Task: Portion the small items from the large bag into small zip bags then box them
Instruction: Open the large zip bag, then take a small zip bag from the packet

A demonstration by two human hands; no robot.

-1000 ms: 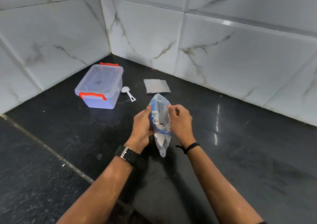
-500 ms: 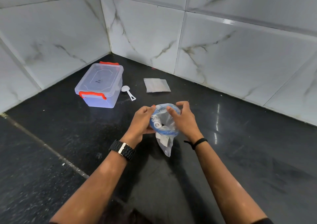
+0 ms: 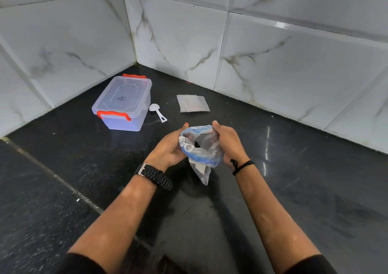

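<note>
Left hand (image 3: 170, 147) and right hand (image 3: 227, 142) each curl round the rim of the large bag (image 3: 199, 147), both grips holding its mouth spread above the black counter (image 3: 304, 189); contents hard to make out through the crinkled plastic. Beyond: small zip bags (image 3: 192, 103) lying flat, white scoop (image 3: 157, 112), and a clear box (image 3: 123, 102) with lid on, red latches, inside unclear.

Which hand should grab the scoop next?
Probably left. The scoop lies ahead-left, nearer the left hand; the right hand can keep its grip on the open bag.
</note>
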